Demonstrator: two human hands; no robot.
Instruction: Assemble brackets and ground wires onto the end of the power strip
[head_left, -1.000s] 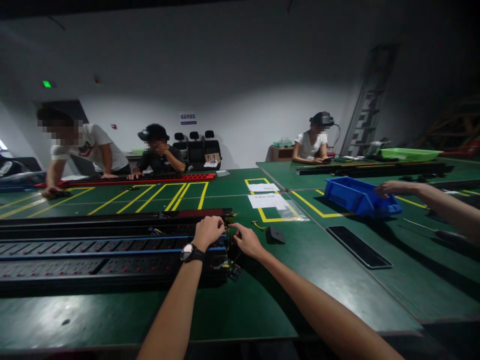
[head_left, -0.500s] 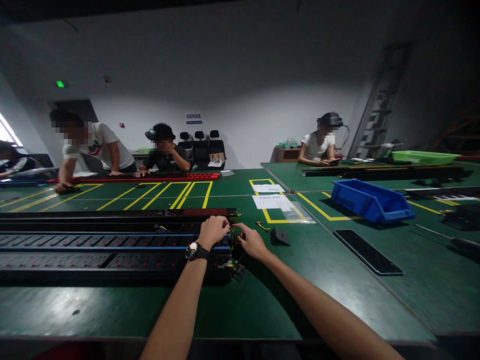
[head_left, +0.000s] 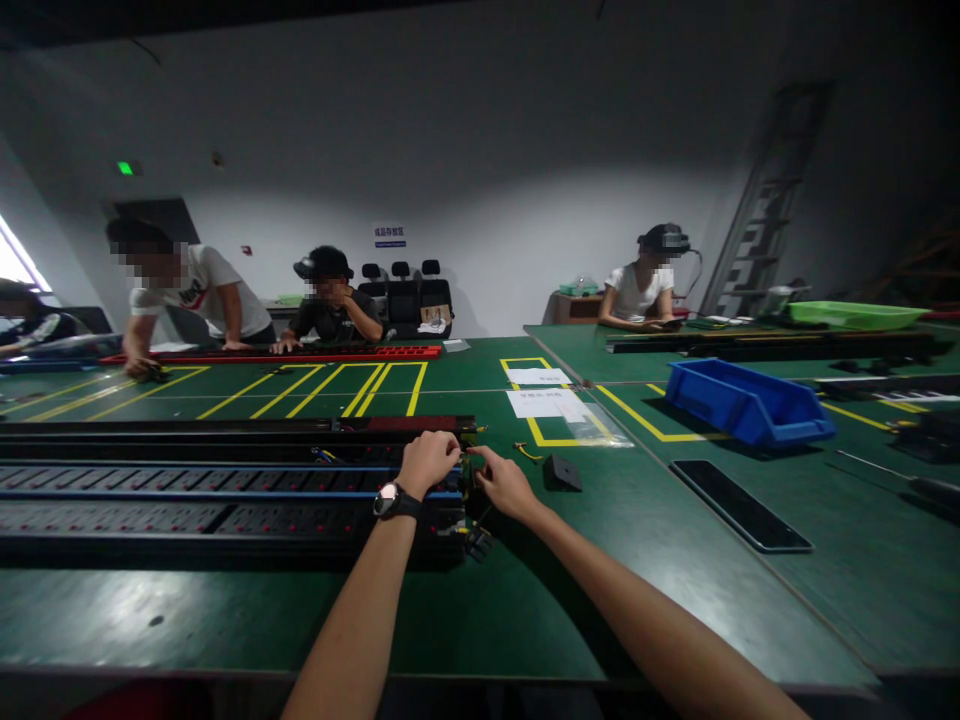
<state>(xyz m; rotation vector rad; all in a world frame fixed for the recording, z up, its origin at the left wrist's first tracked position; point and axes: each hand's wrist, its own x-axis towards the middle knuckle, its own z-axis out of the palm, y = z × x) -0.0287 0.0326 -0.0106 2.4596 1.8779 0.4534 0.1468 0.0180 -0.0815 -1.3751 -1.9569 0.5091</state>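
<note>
Long black power strips (head_left: 187, 517) lie side by side on the green table, their right ends under my hands. My left hand (head_left: 430, 462), with a watch on its wrist, has its fingers curled together over the end of the upper strip; what they pinch is too small to make out. Facing it, my right hand (head_left: 501, 480) has its fingers bent in at the same strip end, and their hold is also hidden. A black connector (head_left: 478, 543) hangs on wires at the lower strip's end. A small black block (head_left: 562, 473) lies right of my right hand.
A short yellow wire (head_left: 528, 453) and paper sheets (head_left: 546, 404) lie beyond my right hand. Farther right are a blue bin (head_left: 746, 405), a phone (head_left: 741, 504) and a screwdriver (head_left: 930, 490). Several people sit or lean at the far tables, around a red strip (head_left: 409, 352).
Both my hands keep almost the same place at the strip end. The view has shifted slightly. At the far left, a leaning person's hand has moved a little to the right.
</note>
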